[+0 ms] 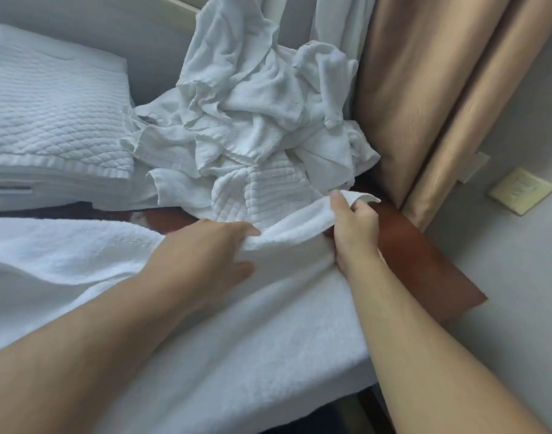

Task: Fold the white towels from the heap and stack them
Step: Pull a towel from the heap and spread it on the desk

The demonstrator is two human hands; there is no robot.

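towel (pixel 268 324) cut off at left, bottom edges; folded stack (pixel 49 120) cut off left; left hand (pixel 205 255) motion-blurred.

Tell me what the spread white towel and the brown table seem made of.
The large white towel looks like soft terry cotton, by its fuzzy pile. The reddish-brown table looks like polished wood or veneer, by its smooth sheen.

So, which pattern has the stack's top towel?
Top towel: white, diamond-quilted, with a ribbed border; head view.
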